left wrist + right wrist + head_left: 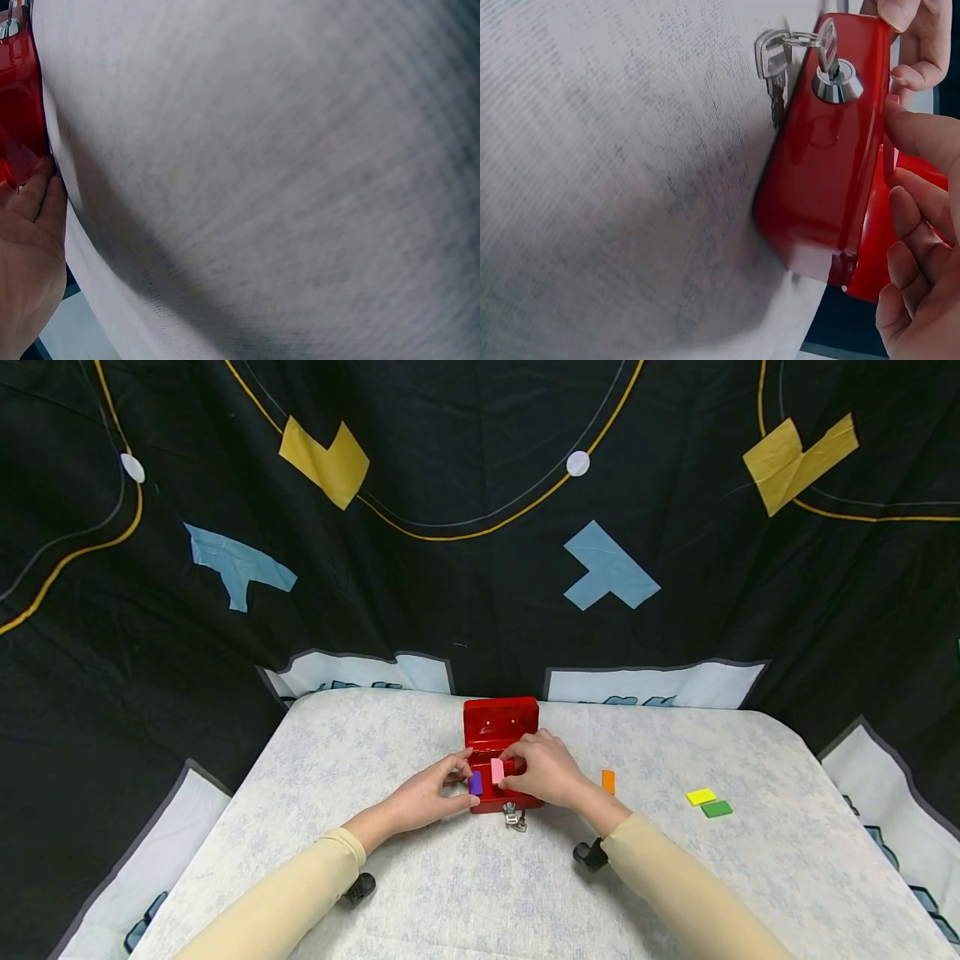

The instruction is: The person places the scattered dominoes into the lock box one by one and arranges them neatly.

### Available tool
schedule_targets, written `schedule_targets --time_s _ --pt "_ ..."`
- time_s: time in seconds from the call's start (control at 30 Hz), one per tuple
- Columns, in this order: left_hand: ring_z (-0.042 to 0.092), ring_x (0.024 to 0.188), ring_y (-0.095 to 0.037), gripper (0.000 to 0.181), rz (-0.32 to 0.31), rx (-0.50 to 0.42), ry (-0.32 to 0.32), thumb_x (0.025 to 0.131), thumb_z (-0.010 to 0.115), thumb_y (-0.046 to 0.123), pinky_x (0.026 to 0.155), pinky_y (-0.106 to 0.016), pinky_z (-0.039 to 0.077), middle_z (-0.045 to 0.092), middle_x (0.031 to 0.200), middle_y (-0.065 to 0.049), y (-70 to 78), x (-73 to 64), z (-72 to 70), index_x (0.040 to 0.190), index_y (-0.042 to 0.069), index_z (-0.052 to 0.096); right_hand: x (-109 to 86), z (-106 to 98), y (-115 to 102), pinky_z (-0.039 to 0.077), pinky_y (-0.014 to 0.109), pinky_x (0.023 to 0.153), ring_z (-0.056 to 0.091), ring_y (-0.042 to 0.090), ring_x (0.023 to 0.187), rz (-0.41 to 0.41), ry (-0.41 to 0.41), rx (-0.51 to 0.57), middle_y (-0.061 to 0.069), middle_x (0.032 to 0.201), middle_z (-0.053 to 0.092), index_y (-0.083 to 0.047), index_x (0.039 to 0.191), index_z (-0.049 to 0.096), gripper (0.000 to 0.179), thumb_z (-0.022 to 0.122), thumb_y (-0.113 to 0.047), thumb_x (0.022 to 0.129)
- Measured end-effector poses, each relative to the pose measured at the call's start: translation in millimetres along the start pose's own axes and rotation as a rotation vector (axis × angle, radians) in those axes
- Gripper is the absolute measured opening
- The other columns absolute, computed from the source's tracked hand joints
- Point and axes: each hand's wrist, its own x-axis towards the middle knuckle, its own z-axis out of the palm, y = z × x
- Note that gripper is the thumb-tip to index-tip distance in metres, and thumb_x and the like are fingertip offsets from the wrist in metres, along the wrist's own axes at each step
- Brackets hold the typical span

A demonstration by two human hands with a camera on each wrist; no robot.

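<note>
A small red metal cash box [504,806] stands on the table with its lid [501,720] raised. My left hand [429,792] is at the box's left side, its thumb on the front corner and its fingers along the side wall. Close to those fingers, a purple block [476,783] shows inside the box. My right hand [546,768] pinches a thin pink block [497,771] between thumb and fingers, over the box's opening. In the right wrist view the pink block [890,142] appears edge-on behind the front wall. A key ring with keys [774,56] hangs from the front lock [838,82].
An orange block [608,782] lies right of the box, beside my right wrist. Farther right, a yellow block [701,797] and a green block [717,809] lie close together on the pale tablecloth [450,893]. A dark curtain [480,610] hangs behind the table.
</note>
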Motion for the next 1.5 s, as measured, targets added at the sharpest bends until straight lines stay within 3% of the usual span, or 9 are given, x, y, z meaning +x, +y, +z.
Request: schedule_targets --time_s 0.27,0.57,0.77,1.13,1.5 --pt "0.053 0.134 -0.023 0.042 0.002 0.004 -0.001 0.092 0.077 0.041 0.114 -0.049 0.038 0.030 0.166 0.004 -0.1 -0.7 -0.2 0.119 0.018 0.054 3.3 7 -1 0.043 0.036 0.085 0.048 0.013 0.095 -0.020 -0.008 -0.030 -0.007 0.102 0.070 -0.022 0.111 0.078 0.038 0.087 -0.041 0.079" --pt "0.053 0.134 -0.021 0.042 0.005 0.001 0.003 0.092 0.077 0.040 0.115 -0.048 0.037 0.030 0.166 0.005 -0.8 -0.1 0.2 0.118 0.018 0.054 7.7 15 -3 0.040 0.033 0.075 0.045 0.013 0.085 -0.076 -0.008 -0.069 -0.012 0.081 0.061 -0.021 0.106 0.079 0.033 0.087 -0.040 0.080" --pt "0.053 0.135 -0.021 0.042 -0.005 0.009 0.004 0.092 0.077 0.042 0.115 -0.050 0.036 0.030 0.166 0.006 0.1 -0.6 0.3 0.118 0.019 0.054 10.1 19 -4 0.038 0.032 0.073 0.044 0.013 0.083 -0.072 -0.023 -0.088 -0.012 0.076 0.055 -0.022 0.106 0.079 0.033 0.087 -0.039 0.079" --pt "0.052 0.135 -0.022 0.043 -0.012 0.008 0.004 0.092 0.076 0.043 0.115 -0.052 0.036 0.029 0.166 0.006 0.7 -1.1 0.5 0.119 0.018 0.054 12.3 21 -6 0.041 0.034 0.081 0.046 0.014 0.089 -0.061 -0.045 -0.115 -0.008 0.092 0.069 -0.020 0.108 0.079 0.035 0.087 -0.037 0.079" --pt "0.053 0.135 -0.022 0.043 0.008 0.009 0.004 0.092 0.077 0.041 0.115 -0.049 0.037 0.030 0.166 0.003 -1.0 -0.6 0.3 0.118 0.016 0.054 15.1 23 -6 0.042 0.035 0.081 0.047 0.014 0.089 -0.063 -0.056 -0.135 -0.006 0.096 0.072 -0.019 0.108 0.080 0.035 0.087 -0.037 0.079"
